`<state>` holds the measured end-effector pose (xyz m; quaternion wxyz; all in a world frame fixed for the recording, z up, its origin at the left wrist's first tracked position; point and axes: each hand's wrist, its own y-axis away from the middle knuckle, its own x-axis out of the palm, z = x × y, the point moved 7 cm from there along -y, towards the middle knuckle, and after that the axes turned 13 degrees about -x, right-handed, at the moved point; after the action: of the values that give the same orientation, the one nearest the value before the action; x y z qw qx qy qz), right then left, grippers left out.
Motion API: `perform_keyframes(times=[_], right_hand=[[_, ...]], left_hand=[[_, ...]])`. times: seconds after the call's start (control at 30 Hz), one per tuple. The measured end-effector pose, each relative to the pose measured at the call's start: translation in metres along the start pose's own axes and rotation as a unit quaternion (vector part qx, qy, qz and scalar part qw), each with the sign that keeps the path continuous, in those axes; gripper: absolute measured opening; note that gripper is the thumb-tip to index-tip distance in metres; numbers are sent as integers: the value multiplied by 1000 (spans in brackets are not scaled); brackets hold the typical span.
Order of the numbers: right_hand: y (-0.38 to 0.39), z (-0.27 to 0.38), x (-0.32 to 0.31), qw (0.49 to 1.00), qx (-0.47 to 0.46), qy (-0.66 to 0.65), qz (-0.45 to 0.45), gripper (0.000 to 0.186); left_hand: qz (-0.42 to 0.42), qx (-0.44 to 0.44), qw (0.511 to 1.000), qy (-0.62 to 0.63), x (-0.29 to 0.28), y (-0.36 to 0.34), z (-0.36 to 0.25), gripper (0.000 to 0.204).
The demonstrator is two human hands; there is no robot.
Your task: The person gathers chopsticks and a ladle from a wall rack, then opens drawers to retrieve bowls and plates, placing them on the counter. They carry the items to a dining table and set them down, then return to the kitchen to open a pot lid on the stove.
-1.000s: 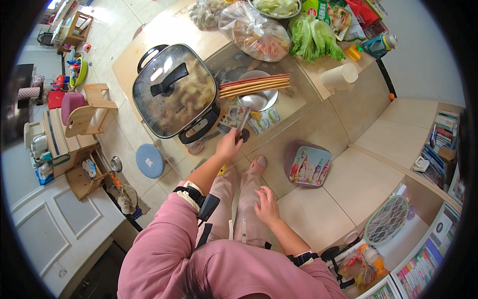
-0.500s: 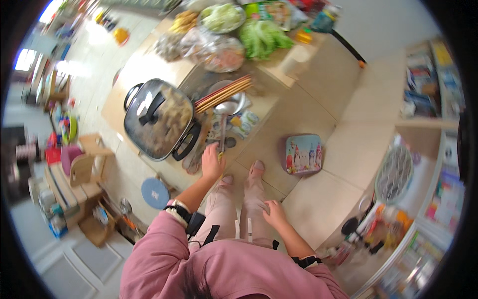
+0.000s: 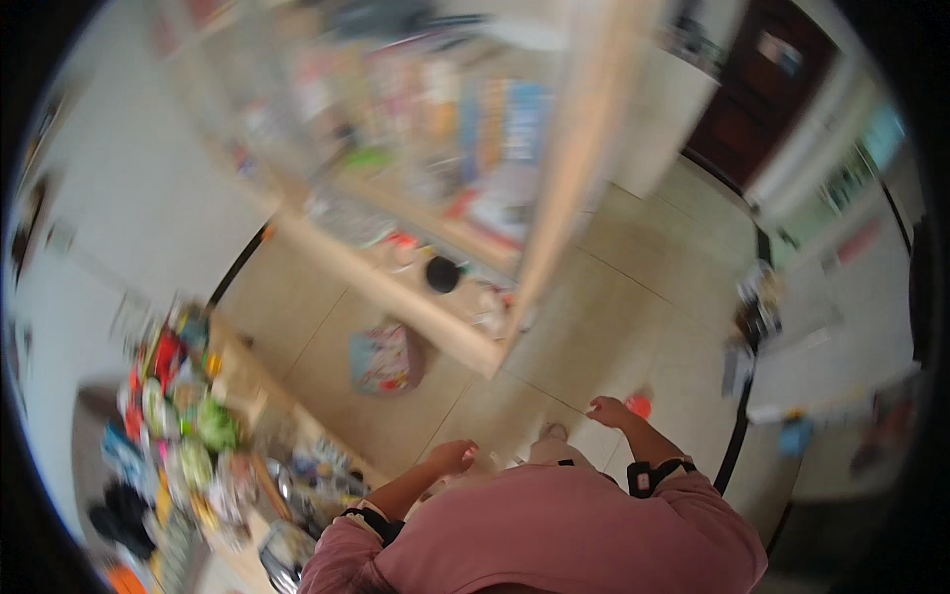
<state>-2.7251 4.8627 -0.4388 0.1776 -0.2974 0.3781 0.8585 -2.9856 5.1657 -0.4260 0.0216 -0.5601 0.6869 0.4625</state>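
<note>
In front of my body, my left hand (image 3: 453, 457) hangs in the air with loosely bent fingers, slightly smeared. Nothing shows in it. My right hand (image 3: 608, 410) is out to the right over the floor, fingers loosely apart and without anything in them. Just beyond it a small round red thing (image 3: 639, 407) appears, seemingly on the floor. Farther off, on the floor to the left, stands a box with a colourful picture (image 3: 380, 358). Neither hand touches it.
A wooden shelf unit (image 3: 426, 309), blurred, holds books and small items ahead. At lower left, a low table carries leafy lettuce (image 3: 216, 424), bags of food and a lidded electric pan (image 3: 285, 550). A dark door (image 3: 767, 84) stands far right; a white cabinet (image 3: 836, 337) is at right.
My view has swung right, so the table and pan now lie at lower left. My left hand has left the ladle by the pan. The shelf is now ahead.
</note>
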Motion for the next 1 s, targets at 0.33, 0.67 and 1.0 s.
perform_keyframes(times=[0.33, 0.67, 1.0], right_hand=[[194, -306, -47, 936, 269, -122, -192, 52], [111, -519, -308, 869, 233, -215, -379, 50], [111, -693, -538, 721, 335, -260, -548, 40]], left_hand=[[39, 104, 993, -50, 7, -281, -295, 27], [42, 24, 987, -152, -64, -579, -447, 30], [81, 234, 944, -216, -108, -906, -897, 26]])
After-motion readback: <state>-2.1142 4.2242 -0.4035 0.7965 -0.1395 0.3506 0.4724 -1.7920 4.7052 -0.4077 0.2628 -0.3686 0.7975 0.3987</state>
